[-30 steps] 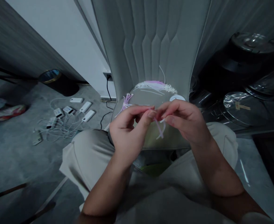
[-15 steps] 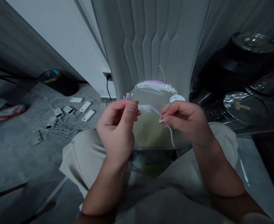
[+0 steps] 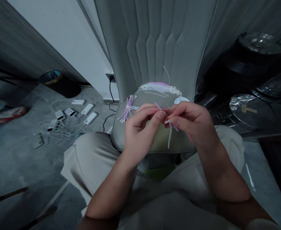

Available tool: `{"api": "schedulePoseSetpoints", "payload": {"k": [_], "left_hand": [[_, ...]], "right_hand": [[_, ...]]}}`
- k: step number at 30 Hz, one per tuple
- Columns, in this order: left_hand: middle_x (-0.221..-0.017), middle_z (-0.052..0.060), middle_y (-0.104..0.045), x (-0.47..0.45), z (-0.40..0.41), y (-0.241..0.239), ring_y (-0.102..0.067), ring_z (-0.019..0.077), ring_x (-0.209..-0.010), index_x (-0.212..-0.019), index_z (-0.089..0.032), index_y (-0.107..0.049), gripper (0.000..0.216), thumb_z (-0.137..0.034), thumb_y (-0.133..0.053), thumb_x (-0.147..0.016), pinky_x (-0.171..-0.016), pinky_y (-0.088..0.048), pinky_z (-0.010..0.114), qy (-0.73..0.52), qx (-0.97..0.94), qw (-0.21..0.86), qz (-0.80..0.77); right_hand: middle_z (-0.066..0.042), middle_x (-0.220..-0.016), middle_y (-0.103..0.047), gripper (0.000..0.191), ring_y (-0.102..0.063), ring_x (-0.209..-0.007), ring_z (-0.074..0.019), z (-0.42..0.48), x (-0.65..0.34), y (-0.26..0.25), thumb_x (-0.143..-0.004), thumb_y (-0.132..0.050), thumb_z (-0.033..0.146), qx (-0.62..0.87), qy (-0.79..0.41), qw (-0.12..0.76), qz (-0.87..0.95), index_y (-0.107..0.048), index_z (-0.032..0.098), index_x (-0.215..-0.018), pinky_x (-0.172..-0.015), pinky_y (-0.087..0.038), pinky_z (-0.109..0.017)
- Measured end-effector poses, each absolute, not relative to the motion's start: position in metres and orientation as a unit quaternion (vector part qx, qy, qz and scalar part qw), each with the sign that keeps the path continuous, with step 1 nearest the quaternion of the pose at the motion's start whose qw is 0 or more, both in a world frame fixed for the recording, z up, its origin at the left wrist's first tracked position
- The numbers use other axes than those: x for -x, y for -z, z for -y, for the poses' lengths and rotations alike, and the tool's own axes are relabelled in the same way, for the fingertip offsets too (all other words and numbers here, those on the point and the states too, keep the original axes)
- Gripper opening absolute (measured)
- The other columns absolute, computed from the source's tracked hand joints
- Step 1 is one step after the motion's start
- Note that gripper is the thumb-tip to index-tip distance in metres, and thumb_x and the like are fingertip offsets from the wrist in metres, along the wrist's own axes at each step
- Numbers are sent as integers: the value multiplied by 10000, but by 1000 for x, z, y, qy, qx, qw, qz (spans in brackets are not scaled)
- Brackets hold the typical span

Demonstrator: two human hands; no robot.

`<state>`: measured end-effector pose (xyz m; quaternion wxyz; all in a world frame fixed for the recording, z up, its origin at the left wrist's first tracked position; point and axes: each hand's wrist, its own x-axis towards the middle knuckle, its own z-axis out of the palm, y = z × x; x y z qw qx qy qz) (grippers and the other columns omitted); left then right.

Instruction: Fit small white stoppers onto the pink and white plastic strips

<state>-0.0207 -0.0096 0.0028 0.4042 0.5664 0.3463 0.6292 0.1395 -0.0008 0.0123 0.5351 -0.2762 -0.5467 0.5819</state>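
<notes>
Over the grey chair seat (image 3: 118, 135), head view: two bare hands, fingertips near each other. Left hand (image 3: 140, 135): grip was pinched on one purple strip (image 3: 157, 105), whose upper end stood out above the fingers. Right hand (image 3: 195, 124): grip was closed, thumb to finger, on one white strip (image 3: 170, 138), its tail hanging below; the purple strip's lower end showed beside it. Seat, left side: one strip bundle (image 3: 129, 107), purple and white, lay drawn in at its middle. Seat, rear: one strip pile (image 3: 158, 85), white and purple, lay with a white disc (image 3: 181, 100) to its right.
</notes>
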Motion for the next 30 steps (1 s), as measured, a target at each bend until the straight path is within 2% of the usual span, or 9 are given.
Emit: {"api": "schedulePoseSetpoints", "payload": {"k": [4,7,9,12,16,20,24,30], "left_hand": [[-825,1,-715,22,10,-5,-667,91,-759,-884,-219,-746,129,-313,-673,-934,-725,-552,223,-670,-458,474,-341],[-664,-18,-634,23,7,-9,-621,88,-642,-860,-191,-726,160,-315,-652,-928,-644,-536,221,-691,-415,483,-342],[-605,-34,-573,23,6,-10,-582,87,-593,-905,-191,-729,126,-295,-657,-906,-597,-514,217,-690,-405,474,-368],[-635,-31,-589,24,5,-8,-578,91,-609,-971,-211,-730,121,-254,-654,-888,-599,-503,220,-658,-427,475,-399],[-704,-6,-625,23,7,-8,-578,84,-619,-888,-193,-716,103,-190,-616,-864,-564,-463,204,-612,-441,542,-370],[-567,-36,-444,21,7,-10,-412,65,-500,-789,-163,-692,118,-166,-577,-813,-459,-314,185,-569,-417,606,-366],[-555,-54,-336,19,8,-8,-295,70,-474,-783,-188,-677,144,-219,-568,-871,-427,-241,201,-561,-448,575,-392],[-590,-43,-422,14,15,-9,-318,86,-525,-802,-204,-685,241,-372,-610,-958,-542,-389,229,-561,-549,478,-395]], "right_hand": [[7,-877,-781,72,-737,-848,-135,0,-138,-14,-822,-788,197,288,-568,544,547,-724,209,-791,-788,-619,-286],[6,-890,-788,65,-745,-818,-136,-1,-139,-13,-839,-773,215,307,-555,557,536,-715,209,-813,-781,-628,-302],[8,-870,-789,66,-747,-781,-137,-2,-139,-12,-855,-758,227,325,-548,567,523,-703,209,-823,-755,-627,-307],[20,-778,-772,82,-733,-707,-130,-2,-138,-11,-860,-749,224,338,-546,573,509,-682,206,-814,-703,-615,-292],[51,-656,-705,73,-647,-563,-84,-3,-136,-11,-887,-692,186,333,-544,590,495,-673,211,-822,-582,-549,-228],[56,-627,-656,88,-584,-516,-70,-4,-136,-12,-889,-670,179,359,-523,599,488,-668,214,-808,-499,-491,-203],[50,-637,-661,78,-574,-521,-71,-4,-135,-12,-887,-689,212,366,-514,590,503,-675,217,-810,-481,-487,-199],[55,-665,-688,64,-624,-568,-71,-1,-133,-12,-890,-708,217,359,-495,584,534,-680,210,-833,-493,-506,-182]]}}
